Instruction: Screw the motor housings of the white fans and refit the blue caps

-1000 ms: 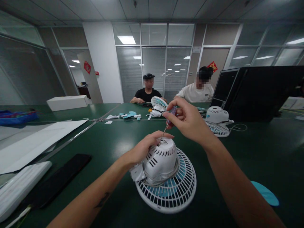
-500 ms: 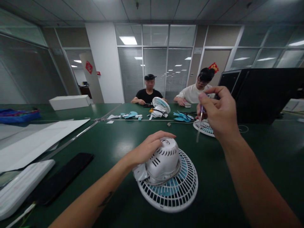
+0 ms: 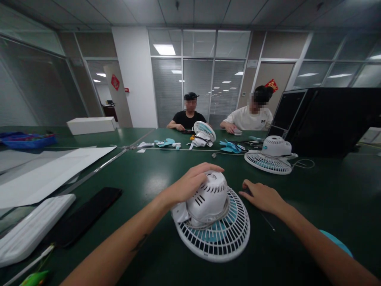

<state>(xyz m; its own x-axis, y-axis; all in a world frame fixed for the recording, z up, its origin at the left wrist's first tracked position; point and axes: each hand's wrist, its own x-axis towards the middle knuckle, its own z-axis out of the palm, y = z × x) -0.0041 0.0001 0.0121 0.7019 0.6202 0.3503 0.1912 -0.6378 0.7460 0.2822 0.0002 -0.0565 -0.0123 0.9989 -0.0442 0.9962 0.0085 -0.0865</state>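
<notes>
A small white fan [image 3: 212,238] lies face down on the green table [image 3: 149,178], its grille on the surface and its blue blades showing through. My left hand [image 3: 190,182] is cupped over the top of the white motor housing [image 3: 208,202], fingers curled round it. Just right of the grille, my right hand [image 3: 263,196] rests palm down on the table with loosely bent fingers. It covers the handle of a screwdriver, whose thin shaft [image 3: 268,223] sticks out from under the wrist.
A second face-down fan [image 3: 270,157] with a cable lies further right. A blue blade [image 3: 336,242] lies at the near right, a black slab [image 3: 86,214] and white panel [image 3: 32,228] at the left. Two people sit across the table with another fan [image 3: 202,137]. Black screens [image 3: 327,119] stand at the right.
My right hand lifted the screwdriver off the motor housing, swung right and came down onto the table beside the fan. My left hand stayed on the housing.
</notes>
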